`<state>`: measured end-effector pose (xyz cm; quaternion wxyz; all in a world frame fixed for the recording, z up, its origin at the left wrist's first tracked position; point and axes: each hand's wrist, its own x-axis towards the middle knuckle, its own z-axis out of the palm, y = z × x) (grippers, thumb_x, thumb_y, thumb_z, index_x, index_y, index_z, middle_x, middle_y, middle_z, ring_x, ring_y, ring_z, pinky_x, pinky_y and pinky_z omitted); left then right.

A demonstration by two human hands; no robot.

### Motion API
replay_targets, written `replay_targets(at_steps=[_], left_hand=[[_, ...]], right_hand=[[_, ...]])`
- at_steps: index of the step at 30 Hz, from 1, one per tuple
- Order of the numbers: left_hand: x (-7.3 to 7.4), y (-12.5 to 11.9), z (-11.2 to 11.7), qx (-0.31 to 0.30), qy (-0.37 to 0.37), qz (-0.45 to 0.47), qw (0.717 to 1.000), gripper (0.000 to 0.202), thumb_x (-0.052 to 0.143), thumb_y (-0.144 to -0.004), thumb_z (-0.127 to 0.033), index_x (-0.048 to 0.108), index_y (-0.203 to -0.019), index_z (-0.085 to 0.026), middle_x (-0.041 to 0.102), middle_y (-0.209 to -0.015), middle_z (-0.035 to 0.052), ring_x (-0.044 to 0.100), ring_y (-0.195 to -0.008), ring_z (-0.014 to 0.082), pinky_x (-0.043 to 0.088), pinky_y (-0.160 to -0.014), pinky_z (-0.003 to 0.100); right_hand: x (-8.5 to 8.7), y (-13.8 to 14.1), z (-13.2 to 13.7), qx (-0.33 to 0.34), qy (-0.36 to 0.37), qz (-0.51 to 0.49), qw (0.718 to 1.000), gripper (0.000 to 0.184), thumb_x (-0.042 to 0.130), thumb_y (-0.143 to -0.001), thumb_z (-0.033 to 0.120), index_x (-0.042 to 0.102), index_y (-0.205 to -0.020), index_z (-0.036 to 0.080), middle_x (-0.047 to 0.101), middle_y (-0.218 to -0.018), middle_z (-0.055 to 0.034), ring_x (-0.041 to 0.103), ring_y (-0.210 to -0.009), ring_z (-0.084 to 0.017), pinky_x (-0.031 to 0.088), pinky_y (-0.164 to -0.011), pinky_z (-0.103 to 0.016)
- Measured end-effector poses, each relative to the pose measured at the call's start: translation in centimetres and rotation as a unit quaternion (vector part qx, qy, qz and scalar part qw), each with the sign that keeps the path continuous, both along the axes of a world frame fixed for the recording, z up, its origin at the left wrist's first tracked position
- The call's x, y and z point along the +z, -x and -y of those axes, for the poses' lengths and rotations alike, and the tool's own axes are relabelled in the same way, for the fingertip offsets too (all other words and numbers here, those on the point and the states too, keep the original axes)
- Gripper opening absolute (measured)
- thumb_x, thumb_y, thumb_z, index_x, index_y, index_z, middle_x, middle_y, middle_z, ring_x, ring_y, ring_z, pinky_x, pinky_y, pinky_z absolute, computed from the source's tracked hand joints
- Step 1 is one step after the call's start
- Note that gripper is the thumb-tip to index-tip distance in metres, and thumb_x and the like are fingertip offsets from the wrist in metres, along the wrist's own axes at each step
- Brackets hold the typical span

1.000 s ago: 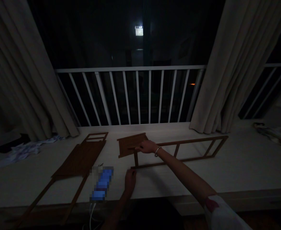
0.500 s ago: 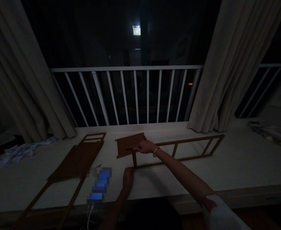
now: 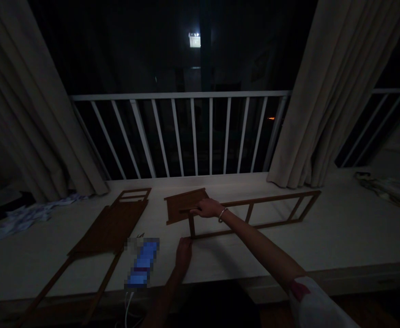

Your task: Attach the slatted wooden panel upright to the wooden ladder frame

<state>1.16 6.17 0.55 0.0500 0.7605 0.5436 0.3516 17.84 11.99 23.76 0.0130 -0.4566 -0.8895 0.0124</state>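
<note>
A narrow wooden frame (image 3: 271, 199) with crossbars stands on its long edge on the pale ledge. My right hand (image 3: 209, 208), with a bracelet at the wrist, is closed over the upper corner of its left end. Low at that same end, my left hand (image 3: 184, 253) is curled against the bottom corner; what its fingers hold, if anything, is hidden in the dark. Behind the frame's left end lies a small wooden panel (image 3: 176, 206), partly covered by my right hand. Left of my hands rests a larger wooden piece (image 3: 109, 228), a flat panel with long legs.
A blurred-out phone (image 3: 142, 264) with a white cable (image 3: 128, 306) lies near the front edge of the ledge (image 3: 288, 246). White railings (image 3: 210, 136) and curtains (image 3: 302, 136) line the dark window. Crumpled cloth (image 3: 25, 218) lies at far left, more fabric (image 3: 391, 189) at right.
The view has shifted very slightly. Both hands and the wooden frame keep practically the same positions.
</note>
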Motion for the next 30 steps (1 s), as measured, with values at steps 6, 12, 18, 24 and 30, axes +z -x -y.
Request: replay_targets(at_steps=[6, 12, 18, 24, 30], left_hand=[[0.3, -0.1, -0.2, 0.052, -0.030, -0.047, 0.997, 0.023, 0.035, -0.079, -0.012, 0.057, -0.077, -0.016, 0.056, -0.079, 0.0063, 0.049, -0.078, 0.0179, 0.037, -0.073, 0.033], [1.4, 0.2, -0.1, 0.092, 0.000, -0.054, 0.994, 0.014, 0.039, -0.078, -0.015, 0.054, -0.076, -0.017, 0.052, -0.079, 0.0056, 0.047, -0.080, 0.0190, 0.034, -0.072, 0.032], [1.2, 0.4, -0.3, 0.092, -0.015, 0.007, 0.996, 0.019, 0.045, -0.076, -0.018, 0.052, -0.094, -0.017, 0.052, -0.094, 0.0071, 0.046, -0.092, 0.0214, 0.034, -0.079, 0.035], [0.0, 0.7, -1.2, 0.087, 0.007, 0.049, 0.995, 0.016, 0.049, -0.073, -0.020, 0.057, -0.087, -0.017, 0.057, -0.088, 0.0059, 0.049, -0.089, 0.0205, 0.036, -0.080, 0.035], [0.7, 0.7, -1.0, 0.078, 0.005, 0.050, 0.996, 0.015, 0.048, -0.073, -0.020, 0.058, -0.084, -0.018, 0.058, -0.086, 0.0051, 0.049, -0.087, 0.0195, 0.036, -0.077, 0.034]], right_hand=[[-0.1, 0.0, 0.0, 0.003, -0.008, -0.005, 1.000, 0.068, 0.016, -0.077, 0.067, 0.064, -0.088, 0.020, 0.065, -0.090, -0.0091, 0.059, -0.084, -0.022, 0.040, -0.067, -0.027], [0.3, 0.2, 0.4, -0.007, 0.005, 0.001, 1.000, 0.063, 0.020, -0.078, 0.065, 0.064, -0.091, 0.021, 0.064, -0.092, -0.0087, 0.059, -0.086, -0.022, 0.040, -0.068, -0.026], [0.0, 0.3, 0.1, 0.001, 0.000, 0.001, 1.000, 0.066, 0.018, -0.077, 0.066, 0.064, -0.090, 0.021, 0.064, -0.091, -0.0082, 0.058, -0.085, -0.021, 0.040, -0.067, -0.026], [0.0, 0.4, 0.0, -0.012, 0.006, 0.012, 1.000, 0.066, 0.019, -0.077, 0.066, 0.064, -0.090, 0.019, 0.064, -0.091, -0.0089, 0.058, -0.086, -0.020, 0.039, -0.068, -0.024], [0.0, 0.3, 0.1, -0.019, 0.009, 0.005, 1.000, 0.066, 0.019, -0.077, 0.066, 0.064, -0.091, 0.019, 0.064, -0.092, -0.0091, 0.058, -0.086, -0.021, 0.040, -0.068, -0.025]])
